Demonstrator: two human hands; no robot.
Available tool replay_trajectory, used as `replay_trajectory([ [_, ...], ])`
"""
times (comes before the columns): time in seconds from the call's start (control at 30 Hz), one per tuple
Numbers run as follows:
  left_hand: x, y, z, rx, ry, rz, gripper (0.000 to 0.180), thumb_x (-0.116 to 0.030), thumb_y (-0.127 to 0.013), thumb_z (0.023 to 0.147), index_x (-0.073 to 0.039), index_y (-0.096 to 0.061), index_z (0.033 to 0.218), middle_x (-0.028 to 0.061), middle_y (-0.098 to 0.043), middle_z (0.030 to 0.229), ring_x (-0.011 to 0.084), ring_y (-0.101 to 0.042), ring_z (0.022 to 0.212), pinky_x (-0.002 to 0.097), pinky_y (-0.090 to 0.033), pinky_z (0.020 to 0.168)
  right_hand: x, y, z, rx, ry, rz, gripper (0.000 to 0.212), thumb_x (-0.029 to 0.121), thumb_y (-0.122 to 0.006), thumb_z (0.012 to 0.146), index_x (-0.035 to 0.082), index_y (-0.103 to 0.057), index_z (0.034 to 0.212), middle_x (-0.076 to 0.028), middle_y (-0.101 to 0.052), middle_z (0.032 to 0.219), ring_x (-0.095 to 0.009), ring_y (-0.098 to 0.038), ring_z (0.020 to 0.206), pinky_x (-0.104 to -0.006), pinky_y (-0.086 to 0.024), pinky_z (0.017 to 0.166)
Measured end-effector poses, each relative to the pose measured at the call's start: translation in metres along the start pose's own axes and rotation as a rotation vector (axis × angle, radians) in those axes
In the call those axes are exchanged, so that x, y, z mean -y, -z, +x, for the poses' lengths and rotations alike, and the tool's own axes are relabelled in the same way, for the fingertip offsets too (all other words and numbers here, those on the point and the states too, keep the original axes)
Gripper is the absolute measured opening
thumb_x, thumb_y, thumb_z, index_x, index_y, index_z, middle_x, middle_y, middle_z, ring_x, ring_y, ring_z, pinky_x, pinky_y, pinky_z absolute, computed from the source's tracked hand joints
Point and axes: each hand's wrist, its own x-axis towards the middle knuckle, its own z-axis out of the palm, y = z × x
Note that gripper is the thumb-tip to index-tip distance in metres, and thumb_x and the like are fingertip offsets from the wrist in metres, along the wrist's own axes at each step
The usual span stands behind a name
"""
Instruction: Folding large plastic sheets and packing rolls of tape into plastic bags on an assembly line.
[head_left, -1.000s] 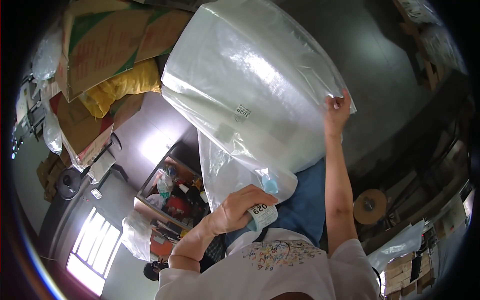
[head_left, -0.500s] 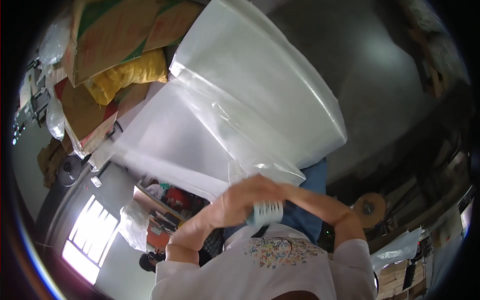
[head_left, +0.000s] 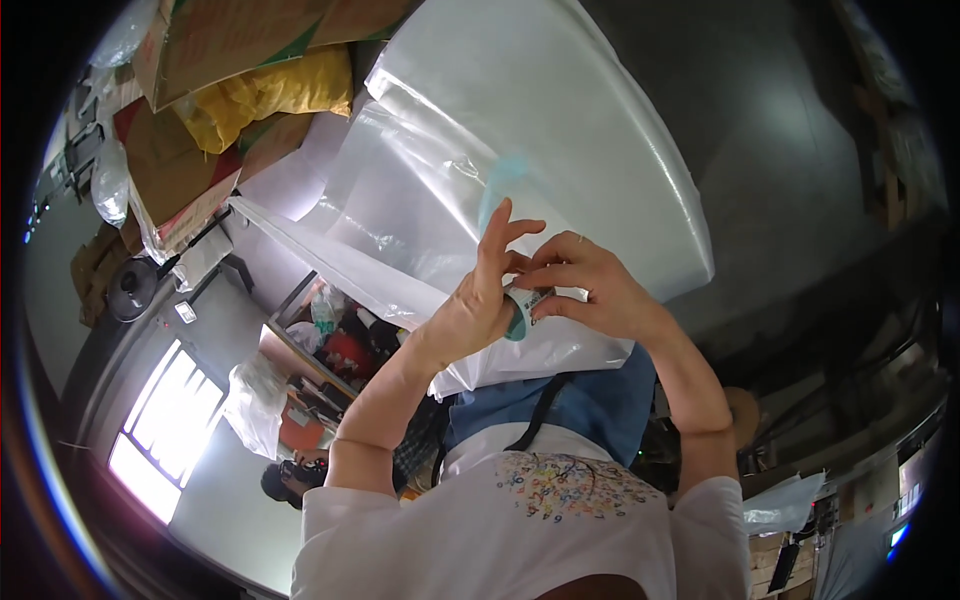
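So closest to me is my white shirt (head_left: 520, 530) with a speckled print, and past it the blue apron (head_left: 590, 405), mostly covered by what I'm holding. Both hands are up together on a small roll of tape (head_left: 522, 308): my left hand (head_left: 480, 300) cups it from the side with the fingers stretched upward, my right hand (head_left: 585, 290) pinches it from the other side. Only a bit of teal rim and white label shows between them, the rest is hidden. Right behind it, touching my hands, is a big clear plastic bag (head_left: 520, 150); I can't tell what's in it, just pale glare. Farther off to the left are a yellow sack (head_left: 265, 95) and cardboard boxes (head_left: 190, 40), cut off at the rim. Below them a cluttered shelf (head_left: 330, 340), too blurry to sort out, and a bright window (head_left: 155, 440).
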Motion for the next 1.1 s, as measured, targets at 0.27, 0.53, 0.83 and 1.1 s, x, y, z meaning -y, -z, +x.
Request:
replay_trajectory([
  [0.27,0.009,-0.003,0.004,-0.03,0.156,-0.27,0.095,0.022,-0.031,0.061,-0.014,-0.004,0.144,0.0212,-0.04,0.126,0.0226,-0.059,0.083,0.0318,-0.047,0.08,-0.004,-0.008,0.002,-0.226,0.272,-0.366,0.024,0.014,-0.077,0.061,0.009,-0.069,0.083,0.0,-0.057,0.081,-0.019,-0.052,0.076,-0.0317,-0.042,0.066],
  [0.53,0.019,0.002,0.007,-0.236,0.34,-0.024,0.069,0.019,-0.038,0.067,-0.007,-0.04,0.13,0.0146,-0.054,0.113,0.0239,-0.059,0.083,0.0333,-0.047,0.08,-0.009,-0.001,-0.01,-0.492,0.374,-0.487,0.019,0.004,-0.072,0.066,0.006,-0.065,0.083,-0.002,-0.056,0.075,-0.018,-0.05,0.066,-0.0291,-0.039,0.06],
  [0.83,0.023,-0.003,-0.026,1.119,0.256,0.005,0.022,0.0,-0.052,0.074,-0.008,-0.061,0.092,0.0102,-0.061,0.089,0.0285,-0.057,0.086,0.0366,-0.045,0.076,-0.1,0.01,0.034,-0.467,-0.32,-0.06,0.013,0.006,-0.068,0.075,0.002,-0.064,0.087,-0.004,-0.061,0.077,-0.009,-0.053,0.064,-0.0231,-0.042,0.057],
  [1.1,-0.006,0.005,-0.023,0.918,0.216,-0.237,0.027,0.006,-0.05,0.073,-0.006,-0.059,0.096,0.0101,-0.059,0.092,0.0291,-0.058,0.087,0.0371,-0.044,0.077,-0.165,-0.039,0.081,-0.7,-0.245,-0.667,0.027,0.016,-0.07,0.074,0.008,-0.062,0.098,-0.003,-0.059,0.087,-0.02,-0.058,0.066,-0.0315,-0.046,0.06],
])
